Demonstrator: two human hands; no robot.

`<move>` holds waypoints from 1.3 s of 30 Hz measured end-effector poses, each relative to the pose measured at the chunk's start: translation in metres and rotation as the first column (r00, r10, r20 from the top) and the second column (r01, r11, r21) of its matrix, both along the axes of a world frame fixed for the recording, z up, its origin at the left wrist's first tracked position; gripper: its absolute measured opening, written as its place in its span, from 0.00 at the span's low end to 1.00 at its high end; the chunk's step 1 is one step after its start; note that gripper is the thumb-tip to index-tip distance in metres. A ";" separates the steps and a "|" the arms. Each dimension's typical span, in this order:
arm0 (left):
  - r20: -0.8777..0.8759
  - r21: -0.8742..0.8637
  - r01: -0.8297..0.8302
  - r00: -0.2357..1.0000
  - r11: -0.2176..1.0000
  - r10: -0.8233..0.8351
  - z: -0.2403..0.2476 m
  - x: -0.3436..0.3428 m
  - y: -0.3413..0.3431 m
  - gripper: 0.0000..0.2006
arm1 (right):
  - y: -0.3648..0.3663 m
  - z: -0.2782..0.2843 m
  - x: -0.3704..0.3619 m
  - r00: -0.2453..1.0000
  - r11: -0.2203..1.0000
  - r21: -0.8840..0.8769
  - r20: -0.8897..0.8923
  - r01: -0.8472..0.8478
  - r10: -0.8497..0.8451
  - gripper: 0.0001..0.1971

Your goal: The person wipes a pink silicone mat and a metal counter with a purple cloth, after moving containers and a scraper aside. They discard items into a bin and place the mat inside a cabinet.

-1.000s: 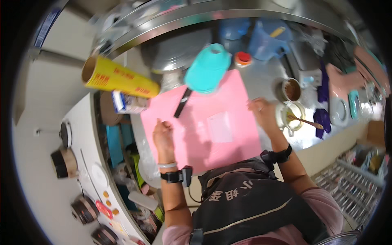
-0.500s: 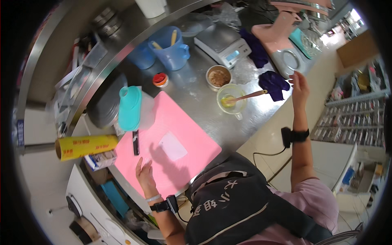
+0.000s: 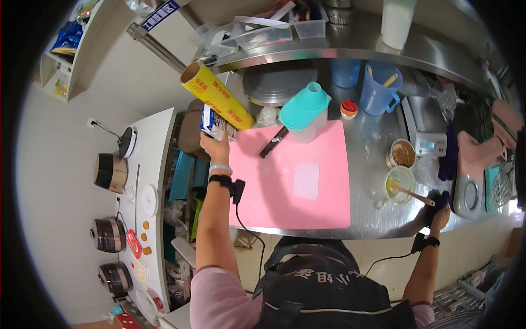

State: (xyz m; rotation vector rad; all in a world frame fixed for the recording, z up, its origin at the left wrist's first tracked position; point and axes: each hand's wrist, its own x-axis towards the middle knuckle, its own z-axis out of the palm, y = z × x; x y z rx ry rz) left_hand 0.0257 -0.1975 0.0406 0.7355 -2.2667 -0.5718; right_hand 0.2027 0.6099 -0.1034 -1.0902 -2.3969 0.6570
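Note:
At the left edge of the pink mat (image 3: 334,203), my left hand (image 3: 216,147) closes on the near end of a small blue-and-white box (image 3: 209,118). A yellow roll (image 3: 222,100) leans against that box. Over at the right front, my right hand (image 3: 440,217) grips a dark purple cloth (image 3: 436,204). Just left of the cloth stands a clear measuring cup (image 3: 406,179) with yellow contents, a wooden-handled spatula (image 3: 419,196) resting in it. A tub of brown powder (image 3: 403,154) stands behind the cup. The mat bears a pale rectangular sheet (image 3: 306,181) and a black bar-shaped object (image 3: 273,142).
A turquoise-lidded container (image 3: 304,112) stands on the mat's back edge. Behind are a red-orange capped jar (image 3: 348,108), blue jugs (image 3: 378,93) and a digital scale (image 3: 426,123). A pink stand mixer (image 3: 475,170) is far right. A metal shelf (image 3: 350,53) overhangs the back.
My view has swung left. My left hand has gone from above the mat to the box and taken hold of it. My right hand, raised before, is now down on the purple cloth.

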 end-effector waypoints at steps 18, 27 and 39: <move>-0.409 0.326 0.557 0.812 0.764 -0.417 0.024 0.142 -0.054 0.32 | -0.277 0.074 0.135 0.910 0.921 0.057 -0.142 -0.385 0.389 0.08; -0.235 0.303 0.843 0.519 0.445 -0.822 0.067 0.234 0.068 0.31 | -0.505 0.250 0.047 0.585 0.355 -0.475 -0.543 -0.805 0.602 0.12; -0.201 0.403 0.906 0.224 0.128 -0.954 0.070 0.272 0.163 0.30 | -0.453 0.238 0.136 0.854 0.234 -0.822 -0.497 -0.520 0.153 0.10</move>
